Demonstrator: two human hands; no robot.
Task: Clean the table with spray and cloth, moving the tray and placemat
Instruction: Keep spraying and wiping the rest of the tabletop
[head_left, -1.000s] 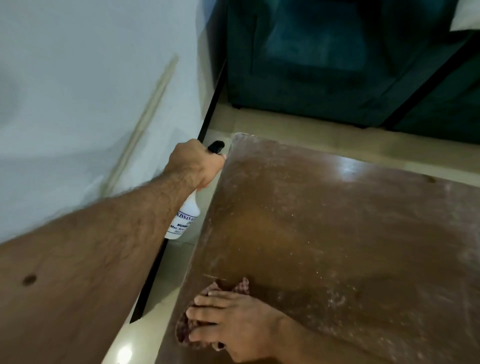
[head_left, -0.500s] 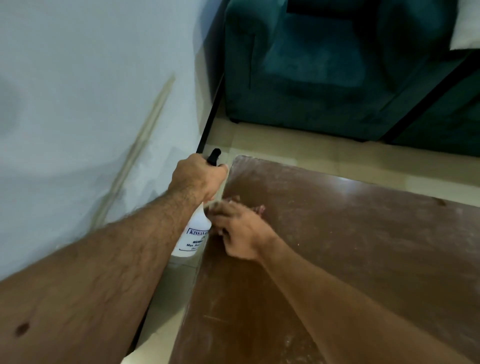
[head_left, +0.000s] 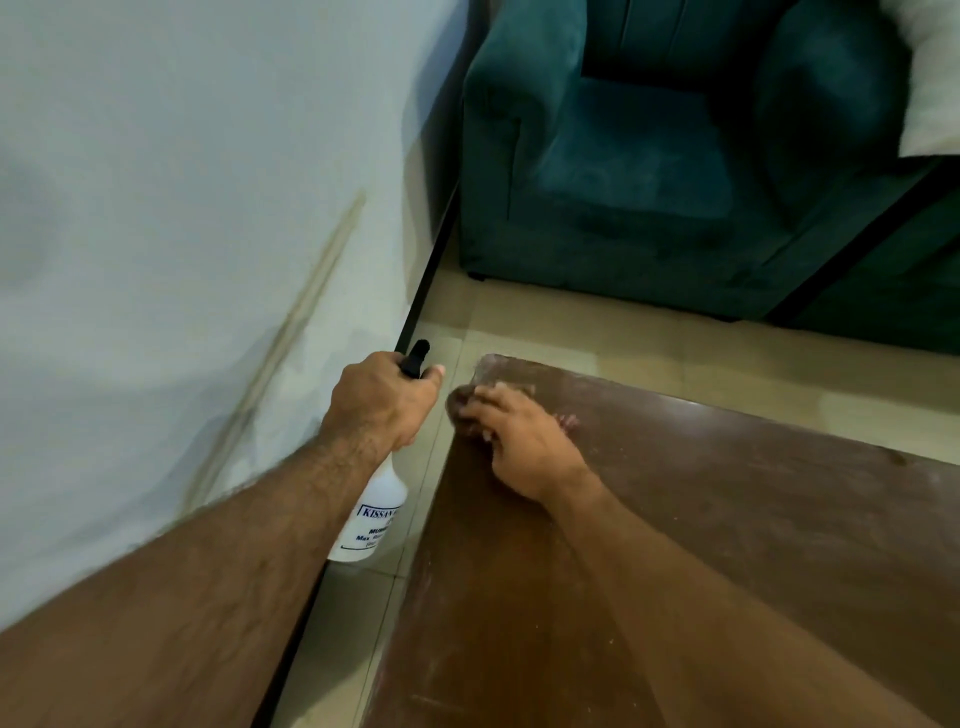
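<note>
Nearest the lower edge of the frame, both forearms reach up toward the centre. At centre left, our left hand (head_left: 382, 402) has its fingers curled round the neck of the white spray bottle (head_left: 378, 506), which hangs off the left side of the worktop (head_left: 727, 519) above the floor tiles. Just right of it, our right hand (head_left: 511, 439) presses a reddish cloth (head_left: 569, 422) onto the worktop's far left corner, fingers bent over the fabric.

We judge the step in hand to be wiping this corner. To do it well, we keep the palm flat, hold even pressure, run the cloth right out over the edge, and overlap the strokes across the pale streaks to the right. The bottle should stay clear of the wiped area.

The cloth is mostly covered by the hand, and the fingertips blur. We see neither tray nor placemat. The bottle's trigger is hidden. Farther off, at upper right, a teal armchair (head_left: 649, 156) stands on the floor.
</note>
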